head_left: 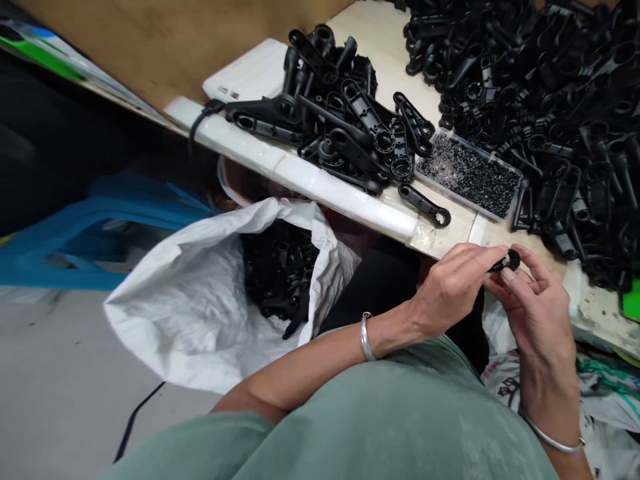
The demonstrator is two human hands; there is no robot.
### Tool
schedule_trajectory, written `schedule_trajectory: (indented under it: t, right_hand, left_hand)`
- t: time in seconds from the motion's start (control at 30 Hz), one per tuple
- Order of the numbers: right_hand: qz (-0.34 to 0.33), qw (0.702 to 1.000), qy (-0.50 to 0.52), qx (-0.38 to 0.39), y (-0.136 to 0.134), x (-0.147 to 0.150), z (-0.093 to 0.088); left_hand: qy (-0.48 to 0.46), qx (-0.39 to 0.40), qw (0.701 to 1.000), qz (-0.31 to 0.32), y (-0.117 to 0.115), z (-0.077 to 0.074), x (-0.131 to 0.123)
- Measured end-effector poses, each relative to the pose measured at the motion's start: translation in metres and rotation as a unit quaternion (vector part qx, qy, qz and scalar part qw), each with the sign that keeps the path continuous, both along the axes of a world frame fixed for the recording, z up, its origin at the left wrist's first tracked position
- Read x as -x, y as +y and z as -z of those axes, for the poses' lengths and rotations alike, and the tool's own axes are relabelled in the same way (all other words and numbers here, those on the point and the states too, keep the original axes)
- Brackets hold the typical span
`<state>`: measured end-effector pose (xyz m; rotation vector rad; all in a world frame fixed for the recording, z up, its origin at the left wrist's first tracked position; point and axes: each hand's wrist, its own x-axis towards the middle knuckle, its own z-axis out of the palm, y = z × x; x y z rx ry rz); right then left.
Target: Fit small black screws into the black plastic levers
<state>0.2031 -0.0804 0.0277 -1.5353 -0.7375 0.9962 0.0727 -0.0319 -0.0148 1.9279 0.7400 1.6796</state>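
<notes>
Fingers of both my hands close around a small black plastic part (511, 260), just off the table's front edge. My left hand (450, 287) pinches it from the left, and my right hand (543, 303) grips its right side; much of the part is hidden by fingertips. Beyond the hands, a clear box (470, 177) holds many tiny black pieces. One black plastic arm with a ring-shaped end (425, 205) lies alone by the edge, left of the box.
Similar black arms form a pile (350, 127) at the table's left and a larger heap (530, 100) at the right. Below the edge, an open white sack (200, 307) contains more black parts. A blue plastic stool (100, 227) stands further left.
</notes>
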Motion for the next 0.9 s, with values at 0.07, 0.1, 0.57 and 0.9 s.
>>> schedule_trajectory:
  t: [0.07,0.1,0.57,0.9]
  right_hand:
    - [0.019,0.999,0.022,-0.019,0.003,0.004,0.002]
    - [0.029,0.999,0.027,-0.024,0.004,0.005,0.003]
    - [0.009,0.996,0.087,-0.019,0.011,0.005,0.008]
    - [-0.046,0.999,-0.025,0.010,0.018,0.002,0.010]
  left_hand:
    - [-0.008,-0.003,1.000,0.001,-0.001,-0.003,0.000]
    - [-0.012,-0.004,1.000,0.004,-0.002,-0.004,0.000]
    - [-0.005,0.037,0.999,0.004,-0.006,-0.006,0.004]
    - [0.052,0.034,0.997,0.037,-0.003,-0.006,0.004]
